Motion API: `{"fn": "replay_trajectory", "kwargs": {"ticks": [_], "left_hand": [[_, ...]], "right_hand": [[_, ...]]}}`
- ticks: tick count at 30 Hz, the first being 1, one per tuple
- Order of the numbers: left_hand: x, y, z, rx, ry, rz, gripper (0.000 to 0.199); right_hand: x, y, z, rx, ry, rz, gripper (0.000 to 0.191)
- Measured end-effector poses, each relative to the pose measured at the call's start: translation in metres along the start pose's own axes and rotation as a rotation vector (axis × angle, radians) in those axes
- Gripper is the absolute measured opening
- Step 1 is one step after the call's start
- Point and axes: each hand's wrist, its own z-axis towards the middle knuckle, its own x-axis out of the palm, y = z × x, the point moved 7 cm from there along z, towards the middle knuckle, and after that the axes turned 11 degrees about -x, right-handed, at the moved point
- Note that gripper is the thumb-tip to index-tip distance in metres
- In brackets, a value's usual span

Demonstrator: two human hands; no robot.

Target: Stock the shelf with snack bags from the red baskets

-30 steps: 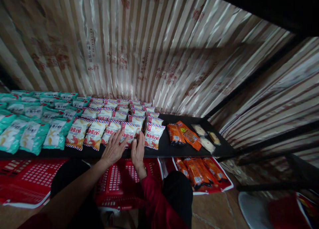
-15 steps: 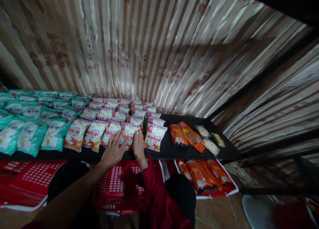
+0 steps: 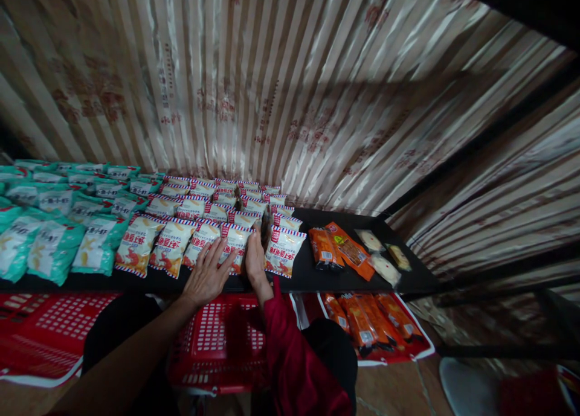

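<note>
White snack bags with red lettering and striped edges stand in rows on a black shelf. My left hand lies with fingers stretched over the fronts of two front-row bags, partly covering a snack bag. On its edge, my right hand touches the right side of another snack bag, fingers straight and upright. A gap parts my right hand from the end snack bag. Both hands are open, pressed against the bags rather than wrapped round them.
Teal snack bags fill the shelf's left. Orange packets and small clear-wrapped pieces lie on the right. Below are red baskets, one holding orange packets. A striped, printed sheet hangs behind.
My right hand has shifted slightly right, and its fingers stand more upright along the bag's edge. My left hand stays on the bags. The view has moved very slightly.
</note>
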Motion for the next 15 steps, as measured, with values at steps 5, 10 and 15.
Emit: {"fn": "replay_trajectory", "kwargs": {"ticks": [5,10,15], "left_hand": [[0.001,0.001,0.0,-0.002,0.004,-0.011,0.055],[0.005,0.002,-0.001,-0.005,0.0,-0.006,0.055],[0.005,0.002,-0.001,-0.005,0.0,0.004,0.058]], "right_hand": [[-0.003,-0.001,0.002,-0.022,-0.031,-0.081,0.073],[-0.006,-0.01,0.015,0.011,-0.13,-0.035,0.074],[-0.006,-0.032,0.034,0.086,-0.151,0.014,0.08]]}}
